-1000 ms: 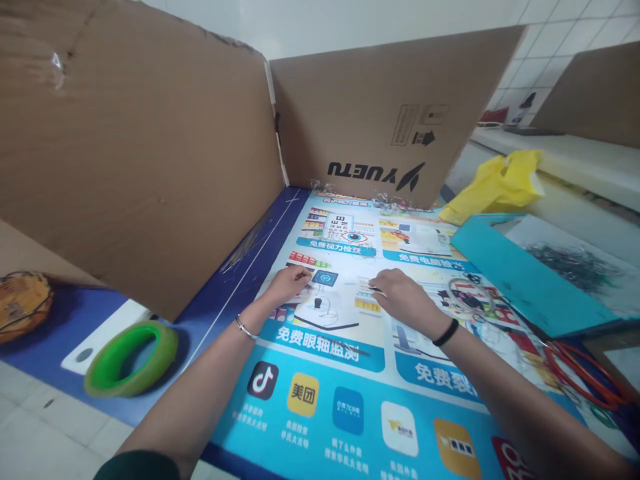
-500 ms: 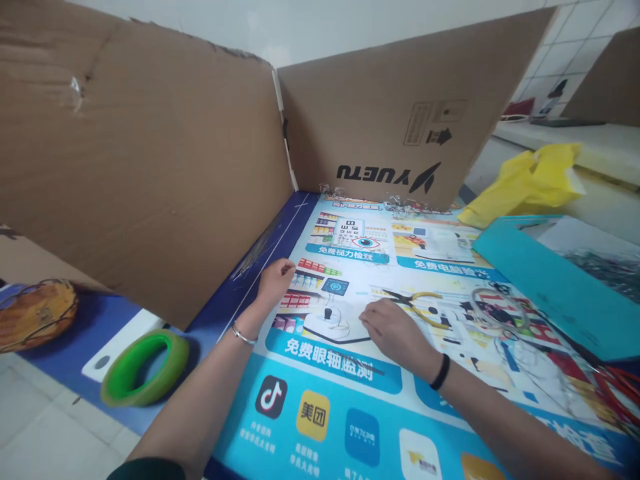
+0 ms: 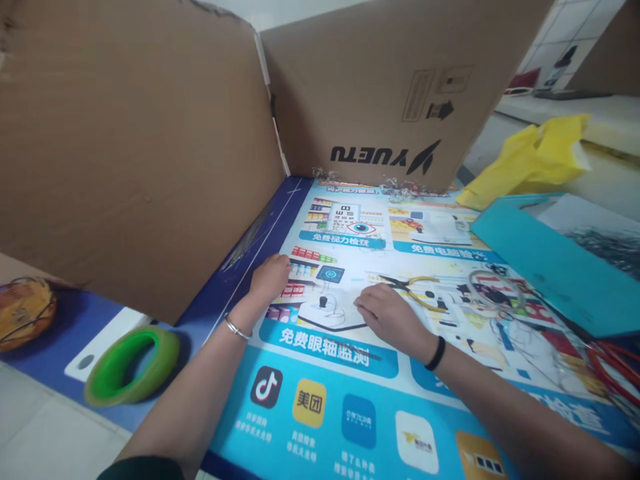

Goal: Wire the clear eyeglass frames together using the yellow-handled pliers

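My left hand [image 3: 271, 276] is closed above the printed poster [image 3: 330, 370], its fingertips pressed together. Whatever it may hold is hidden or too thin to see. To its right, my right hand [image 3: 393, 315] is closed too, with the fingers curled and the thumb side towards the left hand. I cannot make out anything between its fingers. A gap separates the two hands. Just beyond my right hand lies a pair of pliers [image 3: 424, 301] with yellow handles and dark jaws. A bundle of thin wires [image 3: 250, 243] lies on the blue strip beyond my left hand.
Cardboard panels [image 3: 150, 133] stand at the left and back. A green tape roll [image 3: 133, 367] and a woven basket [image 3: 25, 313] lie at left. At right are a wire coil [image 3: 495, 290], red-handled tool [image 3: 613, 367], turquoise box [image 3: 545, 267] of wire pieces and yellow bag [image 3: 535, 157].
The view has shifted slightly, so most things sit a little higher and farther left. My left hand has turned slightly, its fingertips now lower; both hands stay closed.
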`<state>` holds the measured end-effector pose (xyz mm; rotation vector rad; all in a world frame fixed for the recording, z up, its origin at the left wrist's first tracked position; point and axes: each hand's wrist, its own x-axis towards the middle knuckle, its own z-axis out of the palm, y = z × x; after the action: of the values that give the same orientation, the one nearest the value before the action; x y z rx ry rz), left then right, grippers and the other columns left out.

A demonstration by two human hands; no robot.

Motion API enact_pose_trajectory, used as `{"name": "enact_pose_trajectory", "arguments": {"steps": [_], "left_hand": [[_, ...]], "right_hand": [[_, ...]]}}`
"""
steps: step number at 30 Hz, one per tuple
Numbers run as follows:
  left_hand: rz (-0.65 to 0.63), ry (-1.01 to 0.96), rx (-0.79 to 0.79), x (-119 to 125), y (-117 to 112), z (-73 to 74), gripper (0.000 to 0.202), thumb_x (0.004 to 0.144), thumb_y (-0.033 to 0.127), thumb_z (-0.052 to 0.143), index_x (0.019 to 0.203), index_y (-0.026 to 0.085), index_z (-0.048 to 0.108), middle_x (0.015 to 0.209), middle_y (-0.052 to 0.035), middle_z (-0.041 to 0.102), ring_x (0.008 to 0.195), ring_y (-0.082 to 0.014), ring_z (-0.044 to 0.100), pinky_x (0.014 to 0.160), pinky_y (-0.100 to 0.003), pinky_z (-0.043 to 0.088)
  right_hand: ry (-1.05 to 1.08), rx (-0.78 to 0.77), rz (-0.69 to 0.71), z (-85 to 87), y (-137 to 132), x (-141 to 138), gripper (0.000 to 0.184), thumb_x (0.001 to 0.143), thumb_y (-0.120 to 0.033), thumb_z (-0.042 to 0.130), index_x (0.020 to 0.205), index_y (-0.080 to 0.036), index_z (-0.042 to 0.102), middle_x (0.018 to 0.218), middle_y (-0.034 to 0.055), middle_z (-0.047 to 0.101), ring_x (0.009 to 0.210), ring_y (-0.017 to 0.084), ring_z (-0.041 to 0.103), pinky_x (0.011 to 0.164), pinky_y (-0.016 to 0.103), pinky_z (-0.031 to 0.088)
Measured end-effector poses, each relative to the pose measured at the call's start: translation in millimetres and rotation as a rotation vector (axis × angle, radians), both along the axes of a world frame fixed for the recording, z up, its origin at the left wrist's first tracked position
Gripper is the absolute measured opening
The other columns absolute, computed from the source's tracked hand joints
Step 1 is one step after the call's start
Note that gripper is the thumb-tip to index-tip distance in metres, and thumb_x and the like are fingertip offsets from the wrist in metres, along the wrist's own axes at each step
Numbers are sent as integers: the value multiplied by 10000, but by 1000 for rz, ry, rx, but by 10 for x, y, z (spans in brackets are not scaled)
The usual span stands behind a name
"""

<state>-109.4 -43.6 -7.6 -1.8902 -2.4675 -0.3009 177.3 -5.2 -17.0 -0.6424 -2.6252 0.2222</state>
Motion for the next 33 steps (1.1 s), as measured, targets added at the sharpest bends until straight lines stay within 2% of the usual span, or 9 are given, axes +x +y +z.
{"name": "enact_pose_trajectory", "arguments": {"steps": [6, 11, 15, 19, 21, 24, 28, 33], "left_hand": [[83, 81, -5, -140, 18, 9, 211, 898, 228, 374, 936, 174, 573, 990, -120, 593, 971, -272, 560, 776, -360, 429], [111, 97, 30, -180, -7, 71, 243, 900, 213, 342, 924, 166, 579, 965, -137, 605, 924, -294, 574, 762, -388, 419], [55, 62, 81, -61, -40, 157, 237, 901, 213, 348, 935, 189, 581, 985, -109, 614, 936, -263, 574, 748, -342, 411], [-75, -28, 80, 173, -93, 225, 207, 889, 208, 385, 881, 222, 592, 920, -36, 641, 848, -184, 597, 695, -257, 412], [-123, -60, 83, 290, -124, 242, 197, 882, 206, 399, 875, 227, 596, 909, -23, 648, 850, -172, 597, 693, -240, 408], [-205, -170, 67, 420, -164, 244, 176, 858, 181, 424, 831, 219, 593, 868, -18, 647, 805, -166, 595, 667, -237, 405], [-212, -226, 30, 498, -182, 209, 130, 843, 197, 460, 847, 219, 588, 876, -19, 640, 799, -166, 595, 677, -238, 417], [-203, -242, -4, 518, -168, 141, 131, 836, 191, 467, 863, 216, 593, 900, -35, 633, 809, -176, 592, 676, -250, 420]], "right_hand": [[-15, -7, 27, 19, 13, -4, 232, 910, -201, 433, 894, -149, 659, 886, 98, 632, 878, 206, 529, 812, 357, 405], [-29, -21, 36, 33, 23, 5, 236, 913, -203, 428, 898, -150, 658, 892, 96, 635, 875, 204, 530, 819, 362, 401], [-9, -46, 41, 63, -7, 29, 243, 917, -201, 419, 894, -151, 656, 906, 96, 645, 893, 205, 539, 822, 361, 409], [20, -198, 66, 136, -137, 41, 219, 905, -202, 440, 874, -171, 655, 863, 73, 658, 854, 188, 558, 791, 335, 434], [-29, -275, 102, 180, -231, 29, 174, 886, -222, 486, 901, -181, 655, 867, 63, 657, 867, 187, 558, 785, 323, 439], [-98, -313, 141, 230, -367, -3, 171, 859, -279, 550, 964, -191, 653, 904, 64, 644, 899, 199, 551, 806, 336, 434], [-197, -339, 129, 232, -490, -42, 174, 849, -266, 562, 990, -204, 645, 914, 64, 618, 870, 203, 548, 771, 335, 440], [-222, -340, 131, 197, -613, -55, 177, 862, -234, 528, 1007, -203, 625, 917, 66, 611, 872, 212, 549, 762, 340, 437]]}}
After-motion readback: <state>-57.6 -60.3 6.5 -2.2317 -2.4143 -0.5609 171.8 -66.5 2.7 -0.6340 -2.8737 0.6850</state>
